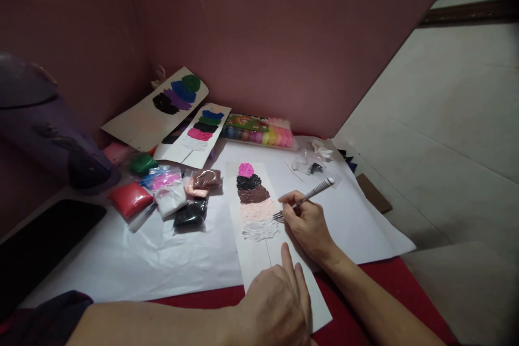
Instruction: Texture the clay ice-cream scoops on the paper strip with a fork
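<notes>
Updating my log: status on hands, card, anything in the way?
Right hand gripping fork at coloured bands on card. Left hand across card's lower end. Bagged packets lie left, apart from card.

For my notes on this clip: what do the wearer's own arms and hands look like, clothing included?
Both the left hand and the right hand are ungloved, with no rings visible. A dark, bluish sleeve shows high on the left arm; the rest is uncovered. The right arm is bare as far as the picture shows. I see no watch or bracelet on either.
</notes>
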A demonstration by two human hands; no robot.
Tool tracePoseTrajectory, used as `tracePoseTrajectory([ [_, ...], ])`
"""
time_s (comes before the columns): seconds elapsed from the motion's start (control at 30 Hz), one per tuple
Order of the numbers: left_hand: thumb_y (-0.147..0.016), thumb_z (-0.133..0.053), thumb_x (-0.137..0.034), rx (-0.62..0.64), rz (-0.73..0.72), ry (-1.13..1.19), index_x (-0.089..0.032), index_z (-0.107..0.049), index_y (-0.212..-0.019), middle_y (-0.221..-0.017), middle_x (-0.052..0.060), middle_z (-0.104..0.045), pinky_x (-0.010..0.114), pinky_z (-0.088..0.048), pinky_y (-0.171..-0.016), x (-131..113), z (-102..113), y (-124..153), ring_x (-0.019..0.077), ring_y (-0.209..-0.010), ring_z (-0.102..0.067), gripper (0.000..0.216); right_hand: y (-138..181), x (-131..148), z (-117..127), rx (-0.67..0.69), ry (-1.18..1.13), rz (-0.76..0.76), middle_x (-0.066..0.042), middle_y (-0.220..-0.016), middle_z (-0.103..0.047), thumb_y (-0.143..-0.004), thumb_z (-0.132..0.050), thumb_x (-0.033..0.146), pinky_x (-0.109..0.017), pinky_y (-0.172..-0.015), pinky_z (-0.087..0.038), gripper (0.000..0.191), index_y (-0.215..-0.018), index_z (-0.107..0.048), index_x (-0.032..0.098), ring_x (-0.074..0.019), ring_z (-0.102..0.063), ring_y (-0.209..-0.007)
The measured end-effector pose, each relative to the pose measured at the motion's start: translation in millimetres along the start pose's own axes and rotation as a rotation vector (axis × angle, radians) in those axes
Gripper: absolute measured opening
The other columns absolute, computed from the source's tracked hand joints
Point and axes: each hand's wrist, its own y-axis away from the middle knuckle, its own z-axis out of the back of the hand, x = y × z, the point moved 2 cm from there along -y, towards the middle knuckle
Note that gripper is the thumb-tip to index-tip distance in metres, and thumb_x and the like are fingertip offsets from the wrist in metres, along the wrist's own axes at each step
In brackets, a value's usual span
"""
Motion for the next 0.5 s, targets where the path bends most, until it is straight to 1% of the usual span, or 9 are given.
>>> tracePoseTrajectory([
  [0.1, -0.094, -0.034, -0.032, 0.002, 0.007, 0.003, -0.002, -0.042, -0.137, -0.129, 0.037, -0.045, 0.029, -0.032, -0.040, 1.0, 1.2, 0.6, 0.0194, -0.053, -0.057, 0.052, 0.1, 1.0, 2.0, -0.030, 0.003, 0.010, 0.006, -0.052, -0.043, -0.084, -0.048, 0.022, -0.022, -0.046, -0.034, 0.014, -0.081, -0.060, 0.015, -0.0092, -0.039, -0.044],
  [0.2, -0.097, -0.022, -0.041, -0.053, -0.004, 0.012, -0.001, -0.045, -0.134, -0.126, 0.038, -0.047, 0.029, -0.030, -0.038, 3.1, 4.0, 1.6, 0.0188, -0.050, -0.055, 0.060, 1.4, 1.3, 3.9, -0.083, -0.017, 0.001, 0.006, -0.051, -0.041, -0.083, -0.050, 0.022, -0.022, -0.044, -0.034, 0.013, -0.082, -0.061, 0.016, -0.0093, -0.038, -0.043],
  [0.27, -0.097, -0.015, -0.044, -0.088, -0.011, 0.010, 0.000, -0.047, -0.133, -0.125, 0.038, -0.048, 0.030, -0.029, -0.038, 4.2, 5.1, 2.1, 0.0184, -0.049, -0.055, 0.065, 2.6, 1.9, 4.1, -0.104, -0.037, -0.005, 0.007, -0.050, -0.040, -0.082, -0.050, 0.023, -0.022, -0.042, -0.032, 0.012, -0.082, -0.060, 0.016, -0.0093, -0.037, -0.043],
  [0.3, -0.097, -0.014, -0.044, -0.094, -0.008, 0.005, 0.000, -0.047, -0.132, -0.125, 0.038, -0.048, 0.030, -0.029, -0.038, 4.6, 5.1, 2.1, 0.0183, -0.049, -0.055, 0.065, 3.1, 2.2, 3.7, -0.102, -0.048, -0.009, 0.007, -0.049, -0.040, -0.082, -0.051, 0.023, -0.021, -0.042, -0.032, 0.011, -0.082, -0.060, 0.016, -0.0093, -0.037, -0.043],
  [0.37, -0.097, -0.018, -0.043, -0.087, -0.005, 0.002, 0.000, -0.047, -0.132, -0.125, 0.037, -0.048, 0.030, -0.030, -0.038, 4.6, 4.3, 1.6, 0.0181, -0.049, -0.055, 0.063, 3.9, 2.6, 2.0, -0.077, -0.064, -0.008, 0.007, -0.050, -0.040, -0.082, -0.050, 0.023, -0.021, -0.042, -0.033, 0.011, -0.082, -0.059, 0.016, -0.0091, -0.037, -0.043],
  [0.5, -0.095, -0.032, -0.038, -0.026, 0.000, 0.012, -0.002, -0.044, -0.135, -0.126, 0.037, -0.048, 0.029, -0.030, -0.040, 2.9, 2.4, 0.7, 0.0189, -0.051, -0.056, 0.056, 4.5, 1.9, -1.6, -0.018, -0.049, 0.001, 0.008, -0.049, -0.037, -0.083, -0.049, 0.023, -0.021, -0.042, -0.033, 0.012, -0.082, -0.059, 0.016, -0.0087, -0.036, -0.042],
])
